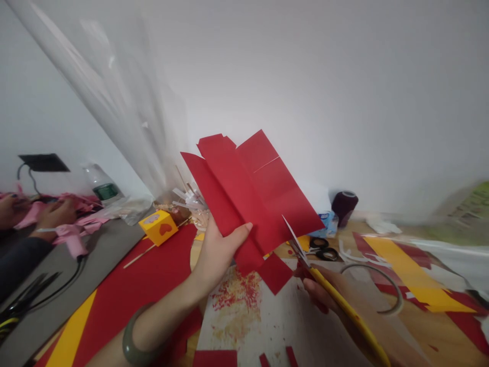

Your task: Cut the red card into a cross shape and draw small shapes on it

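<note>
From my head view, my left grip point(218, 248) is clamped on the red card point(229, 183) above the stained board point(305, 331), thumb in front, probably to steady it. My right grip point(339, 279), over the board's right side, wraps the yellow-handled scissors point(346, 307), blades apart.

Card point(248, 191): red, matte, one sheet creased lengthwise into panels. Held up and tilted, top leaning left; left panel bent at its crease. Top end is notched, with a short trimmed flap on the middle panel. A thin pale line crosses the right panel. A red square shows just below the lower edge; cannot tell whether attached.

Scissors point(326, 284): yellow handle, silver blades, parted. Blades point up-left at card's lower right edge; one overlaps its front face.
</note>
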The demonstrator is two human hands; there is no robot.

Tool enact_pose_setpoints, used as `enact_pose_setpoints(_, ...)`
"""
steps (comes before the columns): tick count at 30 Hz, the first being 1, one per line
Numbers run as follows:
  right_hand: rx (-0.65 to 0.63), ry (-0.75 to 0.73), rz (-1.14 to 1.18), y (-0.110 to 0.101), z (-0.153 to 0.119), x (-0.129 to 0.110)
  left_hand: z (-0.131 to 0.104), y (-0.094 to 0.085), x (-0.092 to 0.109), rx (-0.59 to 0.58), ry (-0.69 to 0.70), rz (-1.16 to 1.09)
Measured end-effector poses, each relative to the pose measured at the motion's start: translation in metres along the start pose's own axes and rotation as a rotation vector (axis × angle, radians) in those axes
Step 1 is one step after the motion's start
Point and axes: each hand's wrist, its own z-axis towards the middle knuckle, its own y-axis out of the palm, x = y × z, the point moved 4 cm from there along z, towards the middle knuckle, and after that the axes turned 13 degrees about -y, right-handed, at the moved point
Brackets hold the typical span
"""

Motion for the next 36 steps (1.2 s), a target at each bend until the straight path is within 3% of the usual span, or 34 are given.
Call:
enact_pose_setpoints(20,-0.011,0.016,0.039,0.004,0.0,0.012,-0.002,0.001,0.001,-0.019,-0.007,-0.027)
enact_pose_setpoints(36,0.009,0.01,0.029,0.002,-0.001,0.001,-0.001,-0.001,-0.001,-0.012,-0.009,-0.011)
